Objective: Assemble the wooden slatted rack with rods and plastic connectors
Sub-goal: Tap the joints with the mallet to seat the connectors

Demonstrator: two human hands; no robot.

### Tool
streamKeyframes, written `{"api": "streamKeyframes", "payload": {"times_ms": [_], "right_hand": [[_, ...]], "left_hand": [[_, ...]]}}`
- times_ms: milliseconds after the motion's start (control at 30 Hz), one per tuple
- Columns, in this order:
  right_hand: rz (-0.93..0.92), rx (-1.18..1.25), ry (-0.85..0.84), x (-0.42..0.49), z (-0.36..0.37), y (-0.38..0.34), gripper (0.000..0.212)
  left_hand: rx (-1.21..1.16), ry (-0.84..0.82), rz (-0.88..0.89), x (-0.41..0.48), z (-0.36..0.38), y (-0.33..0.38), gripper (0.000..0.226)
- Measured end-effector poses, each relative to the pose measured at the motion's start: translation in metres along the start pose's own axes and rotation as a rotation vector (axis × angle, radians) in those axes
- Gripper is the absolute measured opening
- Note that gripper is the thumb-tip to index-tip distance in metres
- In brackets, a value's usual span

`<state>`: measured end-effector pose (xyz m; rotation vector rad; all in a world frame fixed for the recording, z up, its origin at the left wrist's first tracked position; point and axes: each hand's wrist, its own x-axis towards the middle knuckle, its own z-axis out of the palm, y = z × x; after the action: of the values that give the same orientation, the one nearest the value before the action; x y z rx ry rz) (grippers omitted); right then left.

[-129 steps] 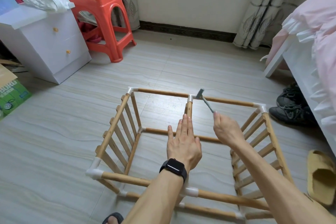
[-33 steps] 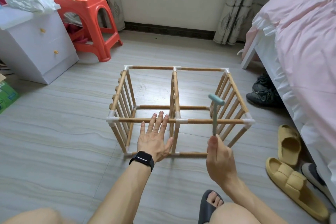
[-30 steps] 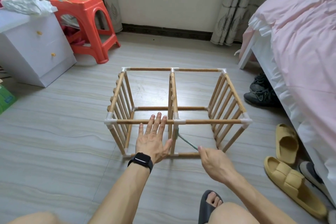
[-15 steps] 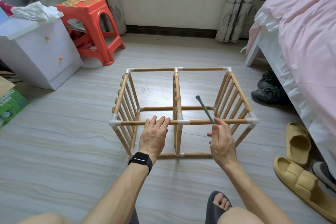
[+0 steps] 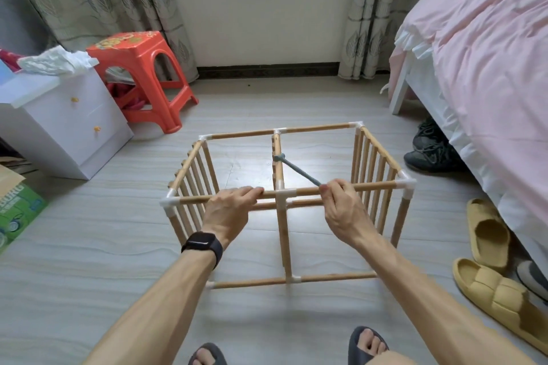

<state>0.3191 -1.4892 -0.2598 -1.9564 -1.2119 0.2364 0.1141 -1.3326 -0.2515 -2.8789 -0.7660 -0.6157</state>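
Left hand (image 5: 229,212) grips a rack (image 5: 382,154) rod (image 5: 192,200); right hand (image 5: 345,210) holds hammer (image 5: 299,170).

I have both arms stretched forward. My left hand (image 5: 229,212), palm down, curls its fingers over the rod (image 5: 192,199), with a watch (image 5: 203,244) on that wrist. My right hand (image 5: 344,210) pinches the hammer (image 5: 299,171) handle at the fingertips.

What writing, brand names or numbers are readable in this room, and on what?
"BURG", roughly, possibly cut off by the frame edge: green cardboard box at left.
Smaller print on that box: too blurred.
Orange stool top: pattern, no legible words.
Watch: dark screen, no text.
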Motion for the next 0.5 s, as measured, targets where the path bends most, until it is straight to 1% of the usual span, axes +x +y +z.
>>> {"api": "streamKeyframes", "payload": {"times_ms": [100, 233, 333, 433, 500], "right_hand": [[-0.057, -0.021, 0.035, 0.023, -0.016, -0.019, 0.040], [-0.029, -0.068, 0.018, 0.058, -0.031, -0.033, 0.041], [0.033, -0.141, -0.036, 0.079, -0.029, -0.033, 0.044], [0.077, -0.175, -0.095, 0.092, -0.016, -0.023, 0.034], [0.093, -0.186, -0.128, 0.101, -0.006, -0.013, 0.031]], "left_hand": [[0.043, 0.079, 0.029, 0.024, -0.025, -0.010, 0.037], [0.079, 0.084, 0.007, 0.051, -0.037, -0.021, 0.038], [0.066, 0.074, -0.042, 0.063, -0.023, -0.024, 0.040], [0.029, 0.060, -0.109, 0.070, 0.005, -0.026, 0.038], [0.024, 0.030, -0.142, 0.075, 0.024, -0.031, 0.038]]}}
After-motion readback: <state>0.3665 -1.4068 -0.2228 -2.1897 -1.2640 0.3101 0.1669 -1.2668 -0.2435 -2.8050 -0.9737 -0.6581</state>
